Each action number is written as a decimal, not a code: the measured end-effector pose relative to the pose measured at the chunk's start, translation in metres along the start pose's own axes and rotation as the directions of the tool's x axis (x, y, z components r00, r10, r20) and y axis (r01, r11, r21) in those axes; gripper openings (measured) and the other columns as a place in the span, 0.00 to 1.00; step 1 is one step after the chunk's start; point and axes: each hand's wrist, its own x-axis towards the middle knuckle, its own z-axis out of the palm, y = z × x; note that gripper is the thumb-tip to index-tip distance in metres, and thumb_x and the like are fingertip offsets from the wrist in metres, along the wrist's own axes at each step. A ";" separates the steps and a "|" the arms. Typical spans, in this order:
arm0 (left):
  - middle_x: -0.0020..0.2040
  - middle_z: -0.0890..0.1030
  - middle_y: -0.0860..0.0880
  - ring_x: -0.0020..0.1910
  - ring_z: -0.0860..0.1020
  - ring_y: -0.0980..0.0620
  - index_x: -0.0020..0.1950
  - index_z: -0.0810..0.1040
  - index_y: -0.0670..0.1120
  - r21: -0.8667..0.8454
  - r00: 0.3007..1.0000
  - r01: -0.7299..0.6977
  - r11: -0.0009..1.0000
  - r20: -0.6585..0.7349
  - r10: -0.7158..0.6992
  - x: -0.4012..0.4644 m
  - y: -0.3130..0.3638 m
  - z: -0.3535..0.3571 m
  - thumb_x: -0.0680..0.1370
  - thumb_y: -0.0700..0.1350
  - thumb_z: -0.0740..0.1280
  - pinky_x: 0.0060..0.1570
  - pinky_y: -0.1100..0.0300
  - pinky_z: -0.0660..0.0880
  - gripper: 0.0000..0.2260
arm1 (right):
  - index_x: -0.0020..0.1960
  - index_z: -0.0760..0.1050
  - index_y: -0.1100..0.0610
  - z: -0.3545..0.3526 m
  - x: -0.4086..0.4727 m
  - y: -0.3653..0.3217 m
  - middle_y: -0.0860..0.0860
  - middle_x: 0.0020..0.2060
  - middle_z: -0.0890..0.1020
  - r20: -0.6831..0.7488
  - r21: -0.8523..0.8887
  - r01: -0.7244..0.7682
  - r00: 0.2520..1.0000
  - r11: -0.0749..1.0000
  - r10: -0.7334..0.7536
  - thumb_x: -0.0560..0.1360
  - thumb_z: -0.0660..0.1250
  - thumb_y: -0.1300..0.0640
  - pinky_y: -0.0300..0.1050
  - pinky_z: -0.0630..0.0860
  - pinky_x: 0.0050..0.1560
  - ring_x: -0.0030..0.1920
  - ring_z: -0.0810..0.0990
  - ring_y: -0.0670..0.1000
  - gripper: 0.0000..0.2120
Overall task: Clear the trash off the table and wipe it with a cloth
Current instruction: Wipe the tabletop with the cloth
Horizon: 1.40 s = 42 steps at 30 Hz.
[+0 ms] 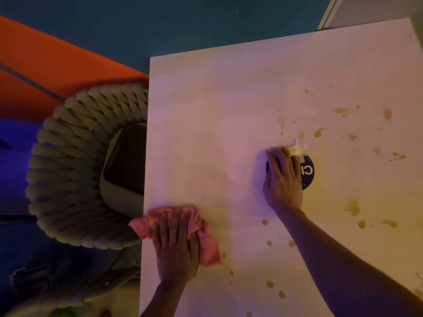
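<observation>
Many brown stains point(352, 207) are seen on the table point(206, 110), mostly right of and beyond the right hand point(283, 177), so wiping is approx. just begun. The pink cloth point(206, 239) is pressed flat under the left hand point(176, 245), fingers straight, at the table's near-left edge. A dark round disc point(307, 171), maybe trash, is touched by the right hand; whether it is gripped can't be told.
</observation>
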 end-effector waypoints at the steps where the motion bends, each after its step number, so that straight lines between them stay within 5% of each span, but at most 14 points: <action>1: 0.74 0.69 0.40 0.74 0.65 0.34 0.78 0.67 0.50 0.000 1.000 0.019 1.000 0.002 -0.019 0.006 0.004 -0.002 0.80 0.54 0.56 0.74 0.35 0.58 0.26 | 0.73 0.68 0.59 0.001 0.002 -0.001 0.55 0.71 0.70 0.000 -0.008 -0.003 1.000 1.000 0.003 0.74 0.58 0.62 0.60 0.58 0.75 0.75 0.63 0.59 0.27; 8: 0.78 0.66 0.44 0.77 0.61 0.34 0.79 0.65 0.50 -0.016 0.990 0.127 0.992 -0.053 -0.128 0.077 0.059 0.005 0.80 0.55 0.55 0.74 0.34 0.54 0.27 | 0.73 0.69 0.59 0.004 0.010 -0.002 0.56 0.70 0.70 -0.055 0.014 0.029 0.998 0.999 -0.028 0.73 0.59 0.63 0.61 0.58 0.75 0.76 0.62 0.60 0.27; 14: 0.80 0.63 0.47 0.79 0.59 0.37 0.80 0.63 0.52 -0.050 0.988 -0.144 0.988 -0.057 0.141 0.050 0.090 0.018 0.80 0.55 0.60 0.76 0.36 0.53 0.28 | 0.71 0.71 0.58 0.009 0.004 0.004 0.55 0.70 0.71 -0.081 0.072 0.006 0.997 0.997 0.000 0.73 0.55 0.61 0.60 0.59 0.75 0.74 0.64 0.60 0.27; 19: 0.81 0.62 0.49 0.80 0.58 0.40 0.80 0.63 0.52 -0.025 0.916 -0.402 0.915 -0.019 0.401 -0.014 0.039 0.023 0.81 0.53 0.61 0.75 0.36 0.57 0.27 | 0.69 0.73 0.61 0.005 -0.002 0.011 0.58 0.68 0.74 -0.110 0.271 0.036 0.994 0.962 -0.006 0.75 0.52 0.63 0.63 0.63 0.72 0.74 0.65 0.60 0.24; 24: 0.80 0.63 0.48 0.80 0.58 0.41 0.80 0.64 0.53 0.003 0.963 -0.270 0.963 -0.006 0.270 -0.029 0.000 0.015 0.80 0.52 0.58 0.76 0.38 0.56 0.26 | 0.68 0.74 0.61 -0.014 -0.050 0.045 0.59 0.67 0.75 -0.161 0.219 0.074 0.986 0.973 -0.039 0.73 0.55 0.66 0.64 0.62 0.72 0.75 0.64 0.62 0.24; 30: 0.79 0.65 0.46 0.77 0.61 0.37 0.80 0.62 0.51 -0.035 0.975 0.194 0.980 -0.105 -0.197 0.014 0.077 0.023 0.82 0.54 0.53 0.76 0.38 0.53 0.26 | 0.68 0.74 0.61 -0.040 -0.127 0.070 0.58 0.68 0.74 -0.160 0.237 -0.005 0.986 0.971 0.044 0.75 0.54 0.67 0.64 0.58 0.75 0.77 0.62 0.60 0.23; 38: 0.79 0.64 0.47 0.78 0.61 0.37 0.80 0.61 0.52 -0.031 0.977 0.176 0.984 -0.118 -0.179 0.020 0.097 0.032 0.81 0.55 0.53 0.75 0.37 0.54 0.26 | 0.69 0.73 0.63 -0.035 -0.198 0.069 0.59 0.69 0.73 -0.087 0.244 0.017 0.996 0.970 0.005 0.75 0.55 0.67 0.67 0.62 0.70 0.76 0.64 0.61 0.23; 42: 0.73 0.70 0.46 0.73 0.66 0.37 0.74 0.68 0.51 -0.045 0.982 0.142 0.989 -0.119 -0.146 0.024 0.092 0.017 0.77 0.55 0.58 0.71 0.37 0.61 0.26 | 0.70 0.71 0.60 -0.040 -0.198 0.061 0.56 0.70 0.72 -0.046 0.147 -0.049 0.997 0.988 0.057 0.75 0.57 0.65 0.63 0.60 0.73 0.77 0.62 0.59 0.24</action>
